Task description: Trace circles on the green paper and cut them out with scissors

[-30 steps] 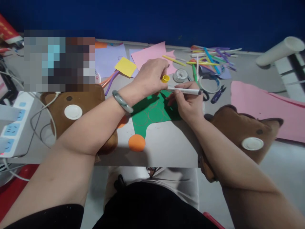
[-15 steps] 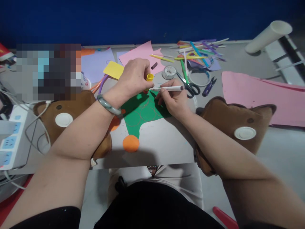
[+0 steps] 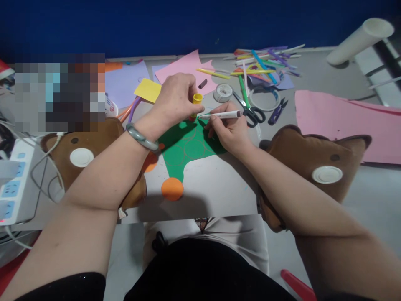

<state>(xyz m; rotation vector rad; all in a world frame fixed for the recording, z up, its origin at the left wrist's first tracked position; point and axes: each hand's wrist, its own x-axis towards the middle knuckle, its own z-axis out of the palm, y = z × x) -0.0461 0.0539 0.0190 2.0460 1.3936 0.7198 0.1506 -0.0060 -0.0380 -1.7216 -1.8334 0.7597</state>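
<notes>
The left hand (image 3: 178,97) pinches a yellow tube (image 3: 197,98) on the green paper (image 3: 175,153), and the right hand (image 3: 234,133) holds a white pen (image 3: 226,114).

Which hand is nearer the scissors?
Right. The right hand, holding a marker, is close beside the black handles of the scissors; the left hand, holding a yellow tube, is farther off, beyond the marker's tip.

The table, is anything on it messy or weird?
The colourful sticks lie in a jumbled heap at the back, pointing every which way. The pink paper beside them has a jagged edge. Nothing looks spilled.
</notes>
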